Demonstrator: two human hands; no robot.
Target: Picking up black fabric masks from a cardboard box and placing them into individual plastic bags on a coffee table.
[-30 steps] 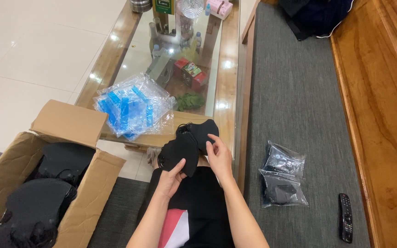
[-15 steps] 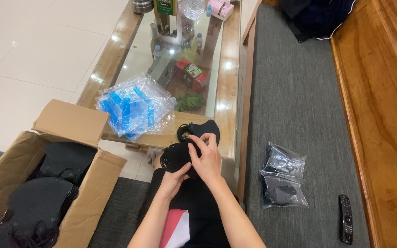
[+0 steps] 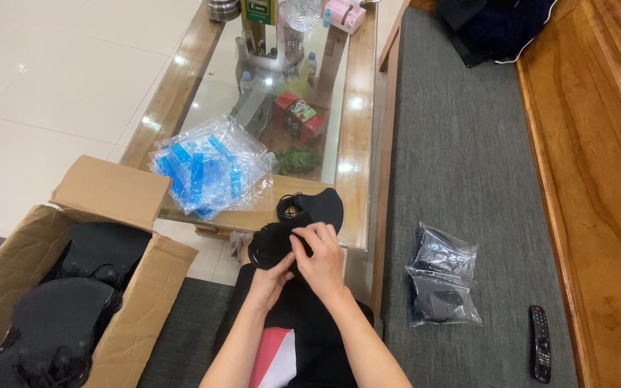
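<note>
Both the left hand [image 3: 271,276] and right hand [image 3: 320,253] pinch a black fabric mask [image 3: 303,215] at the near edge of the glass worktop [image 3: 357,129], their fingers hiding its middle, and its cords blur into the dark cloth.

Both forearms are bare to the near edge of the view, with no sleeves, watch or rings showing on the left hand [image 3: 271,276] or right hand [image 3: 319,253]. The lap wears black cloth with a red-and-white patch.

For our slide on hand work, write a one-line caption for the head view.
Both hands, left hand and right hand, fold a black fabric piece over the lap, beside an open cardboard box.
</note>
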